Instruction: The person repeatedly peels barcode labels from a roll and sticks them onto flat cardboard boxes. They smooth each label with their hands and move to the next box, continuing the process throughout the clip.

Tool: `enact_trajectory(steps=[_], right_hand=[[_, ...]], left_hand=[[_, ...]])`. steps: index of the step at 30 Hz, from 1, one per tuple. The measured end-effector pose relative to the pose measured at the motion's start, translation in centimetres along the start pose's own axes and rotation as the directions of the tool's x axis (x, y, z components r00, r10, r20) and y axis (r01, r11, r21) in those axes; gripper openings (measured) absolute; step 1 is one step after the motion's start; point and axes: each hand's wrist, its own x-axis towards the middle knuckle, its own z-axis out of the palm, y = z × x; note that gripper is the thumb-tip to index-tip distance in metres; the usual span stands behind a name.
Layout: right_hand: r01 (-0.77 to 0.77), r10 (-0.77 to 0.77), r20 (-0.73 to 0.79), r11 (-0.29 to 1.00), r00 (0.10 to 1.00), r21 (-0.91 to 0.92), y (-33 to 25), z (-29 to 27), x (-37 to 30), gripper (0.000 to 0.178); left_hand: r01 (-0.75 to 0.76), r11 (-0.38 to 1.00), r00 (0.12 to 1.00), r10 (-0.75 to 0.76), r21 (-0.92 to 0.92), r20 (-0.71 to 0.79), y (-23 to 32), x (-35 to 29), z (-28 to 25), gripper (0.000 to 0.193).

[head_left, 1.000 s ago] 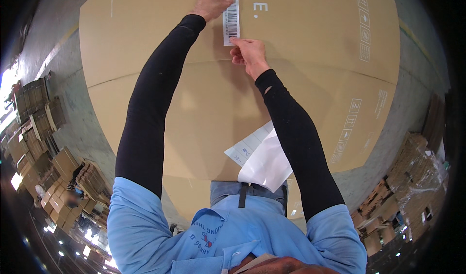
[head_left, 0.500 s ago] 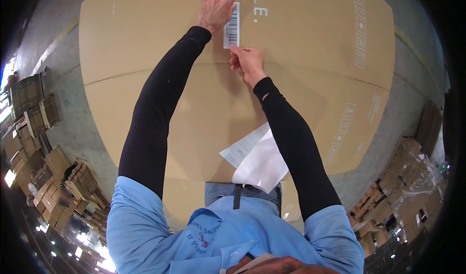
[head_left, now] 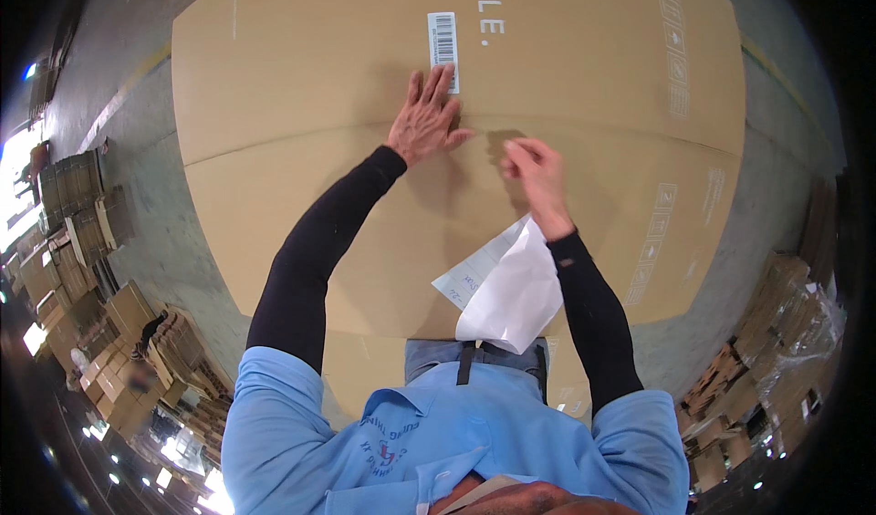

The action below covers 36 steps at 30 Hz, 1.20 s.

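Note:
A white barcode label (head_left: 443, 39) lies on the top of a large brown cardboard box (head_left: 319, 214). My left hand (head_left: 426, 121) rests open on the box, its fingers spread and the fingertips over the label's near end. To the right and nearer to me, my right hand (head_left: 537, 173) hovers above the box with its fingers curled together; whether anything small is between them is hidden. Just below the right hand, white paper sheets (head_left: 511, 291) lie curled on the box's near part, partly behind the right forearm, with handwriting on one corner.
Stacks of flat cardboard and cartons (head_left: 119, 378) stand on the floor to the left. Behind the box's right side are plastic-wrapped cartons (head_left: 776, 332). A crease (head_left: 301, 141) runs across the box top. Grey floor (head_left: 146, 187) surrounds the box.
My left hand has slid toward me, down from the label's far end to its near end. My right hand has left the label's near edge and moved right and nearer to me.

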Motion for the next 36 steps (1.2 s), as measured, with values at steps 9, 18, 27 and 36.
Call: enact_trajectory(steps=[9, 18, 27, 36], right_hand=[[-0.127, 0.014, -0.549, 0.978, 0.836, -0.168, 5.5, -18.0, -12.8, 0.051], [-0.577, 0.618, -0.107, 0.773, 0.779, 0.262, 11.2, -15.5, -21.1, 0.073], [-0.304, 0.224, 0.218, 0.826, 0.95, 0.475, 7.9, -12.3, -21.0, 0.039], [-0.107, 0.22, 0.832, 0.975, 0.509, -0.193, 1.0, -15.2, -30.6, 0.055]], left_hand=[[0.043, 0.998, 0.995, -0.047, -0.052, -0.083, -3.0, 3.7, 1.7, 0.074], [0.375, 0.925, 0.923, -0.365, 0.067, -0.125, -3.5, 6.7, 1.7, 0.075], [0.576, 0.293, 0.724, -0.615, -0.763, 0.311, 19.7, -21.7, -0.4, 0.063], [0.288, -0.593, 0.699, -0.407, -0.752, 0.588, 25.8, -20.1, -13.5, 0.056]])
